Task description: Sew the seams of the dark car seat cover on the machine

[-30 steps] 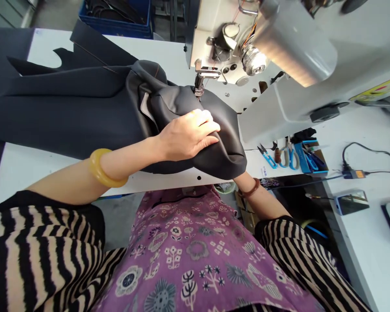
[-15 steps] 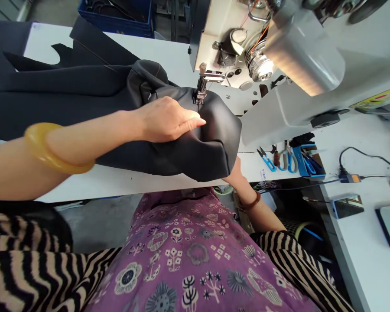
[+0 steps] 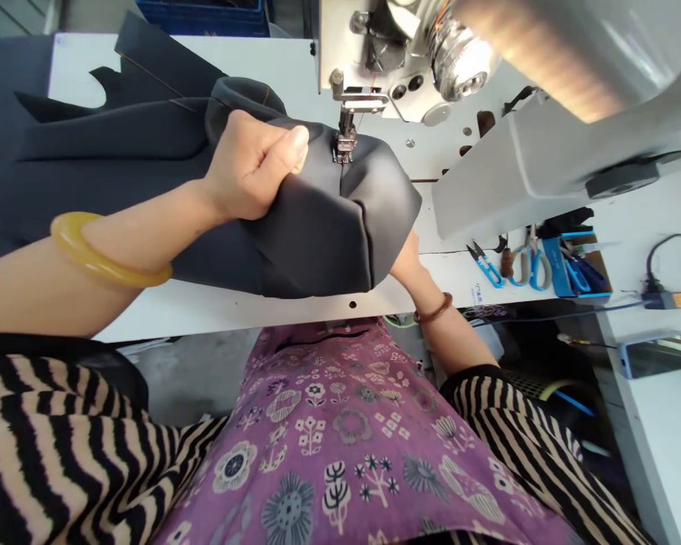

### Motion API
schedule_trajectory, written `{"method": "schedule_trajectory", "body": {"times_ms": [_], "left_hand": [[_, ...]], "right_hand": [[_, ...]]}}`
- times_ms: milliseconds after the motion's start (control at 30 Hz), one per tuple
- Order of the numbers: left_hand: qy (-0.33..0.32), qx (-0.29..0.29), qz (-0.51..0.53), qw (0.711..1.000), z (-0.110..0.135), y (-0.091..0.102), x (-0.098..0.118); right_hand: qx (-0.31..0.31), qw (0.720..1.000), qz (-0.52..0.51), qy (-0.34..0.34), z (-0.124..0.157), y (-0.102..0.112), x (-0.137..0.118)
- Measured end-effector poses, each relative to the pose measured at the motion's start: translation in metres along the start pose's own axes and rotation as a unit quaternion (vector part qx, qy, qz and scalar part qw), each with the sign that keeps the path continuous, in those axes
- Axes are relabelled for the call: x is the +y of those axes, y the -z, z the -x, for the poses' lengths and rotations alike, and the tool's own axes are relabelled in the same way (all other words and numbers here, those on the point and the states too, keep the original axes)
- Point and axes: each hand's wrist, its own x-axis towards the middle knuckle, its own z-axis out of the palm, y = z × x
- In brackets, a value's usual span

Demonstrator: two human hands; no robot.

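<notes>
A large piece of black leather-like material (image 3: 318, 235) lies folded and bulging under the presser foot (image 3: 345, 145) of a sewing machine (image 3: 488, 166). A seam runs from the foot down toward my front. My left hand (image 3: 258, 163) is closed in a fist on the material, left of the foot, with a fold gripped beneath the fingers. At the right edge of the bulge is my right hand (image 3: 405, 253); its fingers are hidden under the material, so their grip does not show.
On the white table (image 3: 216, 310), to the right, lie blue thread snips (image 3: 486, 265), scissors (image 3: 530, 265) and a blue box (image 3: 582, 265) of tools. A phone (image 3: 655, 354) rests farther right. Behind the table stands a blue crate (image 3: 204, 17).
My left hand has moved left and up, away from the presser foot, and now clenches a fold. The material near the seam lies smoother. The whole view has shifted slightly.
</notes>
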Motion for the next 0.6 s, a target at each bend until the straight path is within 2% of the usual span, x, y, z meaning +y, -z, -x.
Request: {"method": "schedule_trajectory", "body": {"times_ms": [67, 133, 200, 267, 333, 400, 500, 533, 600], "left_hand": [[-0.019, -0.028, -0.057, 0.998, 0.004, 0.001, 0.002], [-0.071, -0.065, -0.113, 0.989, 0.012, -0.003, 0.002], [-0.161, -0.107, -0.176, 0.965, 0.021, -0.014, -0.003], [-0.221, -0.153, -0.239, 0.933, 0.030, -0.027, -0.011], [-0.233, -0.185, -0.291, 0.909, 0.036, -0.037, -0.020], [-0.225, -0.201, -0.320, 0.898, 0.039, -0.040, -0.025], [-0.212, -0.229, -0.335, 0.889, 0.036, -0.035, -0.022], [-0.210, -0.246, -0.336, 0.885, 0.034, -0.031, -0.019], [-0.213, -0.292, -0.338, 0.869, 0.028, -0.024, -0.011]], "right_hand": [[-0.045, 0.999, 0.011, -0.017, 0.002, 0.004, 0.008], [-0.069, 0.997, 0.008, -0.027, 0.006, 0.004, 0.023], [-0.061, 0.997, -0.014, -0.051, 0.005, -0.002, 0.041], [-0.038, 0.996, -0.048, -0.067, -0.003, -0.012, 0.057], [-0.030, 0.995, -0.073, -0.069, -0.016, -0.020, 0.068], [-0.039, 0.994, -0.081, -0.059, -0.025, -0.021, 0.074], [-0.039, 0.994, -0.099, -0.035, -0.022, -0.002, 0.080], [-0.017, 0.994, -0.108, -0.022, -0.016, 0.010, 0.080], [0.076, 0.990, -0.114, 0.022, -0.005, 0.038, 0.076]]}}
